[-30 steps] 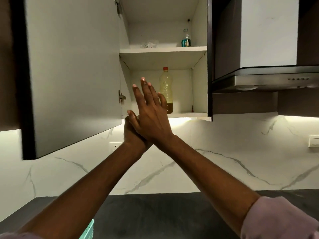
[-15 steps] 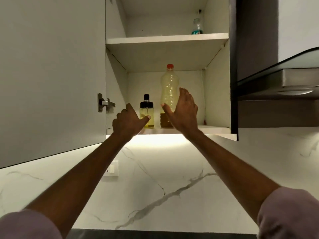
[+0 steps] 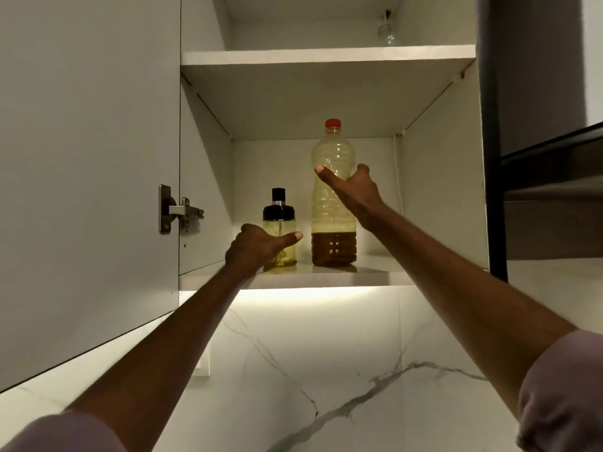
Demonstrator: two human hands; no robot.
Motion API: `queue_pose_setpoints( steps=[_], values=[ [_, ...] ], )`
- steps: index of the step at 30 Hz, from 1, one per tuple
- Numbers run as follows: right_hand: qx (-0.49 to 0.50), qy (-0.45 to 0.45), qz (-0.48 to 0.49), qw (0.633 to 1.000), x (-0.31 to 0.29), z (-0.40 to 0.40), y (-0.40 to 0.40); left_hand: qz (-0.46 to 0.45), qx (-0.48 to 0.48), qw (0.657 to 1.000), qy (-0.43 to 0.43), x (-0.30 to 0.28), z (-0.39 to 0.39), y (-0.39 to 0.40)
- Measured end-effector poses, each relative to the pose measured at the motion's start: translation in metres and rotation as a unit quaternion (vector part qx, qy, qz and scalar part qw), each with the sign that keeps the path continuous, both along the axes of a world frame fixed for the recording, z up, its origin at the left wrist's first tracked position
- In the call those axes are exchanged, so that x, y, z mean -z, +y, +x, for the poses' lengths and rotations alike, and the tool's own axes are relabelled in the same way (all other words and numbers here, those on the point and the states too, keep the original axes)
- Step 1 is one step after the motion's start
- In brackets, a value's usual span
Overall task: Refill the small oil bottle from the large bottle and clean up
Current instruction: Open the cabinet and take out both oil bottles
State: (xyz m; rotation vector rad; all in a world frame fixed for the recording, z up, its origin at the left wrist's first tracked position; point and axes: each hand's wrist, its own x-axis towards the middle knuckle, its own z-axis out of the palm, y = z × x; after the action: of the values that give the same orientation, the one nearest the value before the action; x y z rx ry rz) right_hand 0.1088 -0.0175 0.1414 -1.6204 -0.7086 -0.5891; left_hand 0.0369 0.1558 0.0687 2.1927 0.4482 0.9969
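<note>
Cabinet door (image 3: pixel 88 177) hangs open at left. Your left hand (image 3: pixel 256 247) wraps the small oil bottle (image 3: pixel 280 236) (black cap, standing on the lower shelf (image 3: pixel 375 275)), thumb across its front. Just beside it stands the large bottle (image 3: pixel 333 197), red cap, your right hand (image 3: pixel 354 187) gripping its middle. Both bottles upright.
</note>
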Motion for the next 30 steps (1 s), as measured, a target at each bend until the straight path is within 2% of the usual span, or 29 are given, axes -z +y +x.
queue_pose_setpoints(
  steps=[14,21,26,30],
  values=[
    [0.092,0.006,0.041,0.995,-0.008,0.003,0.017,0.044,0.005,0.999,0.010,-0.011,0.018,-0.008],
    [-0.026,0.010,0.029,0.999,-0.009,-0.036,-0.016,0.042,0.155,0.986,-0.044,-0.013,-0.028,-0.028],
    [-0.105,-0.039,0.014,0.994,-0.004,-0.073,-0.046,0.065,0.199,0.975,-0.074,-0.019,-0.063,-0.045],
    [-0.129,-0.066,0.001,0.989,0.006,-0.102,-0.069,0.087,0.215,0.970,-0.071,-0.012,-0.092,-0.064]
  ],
)
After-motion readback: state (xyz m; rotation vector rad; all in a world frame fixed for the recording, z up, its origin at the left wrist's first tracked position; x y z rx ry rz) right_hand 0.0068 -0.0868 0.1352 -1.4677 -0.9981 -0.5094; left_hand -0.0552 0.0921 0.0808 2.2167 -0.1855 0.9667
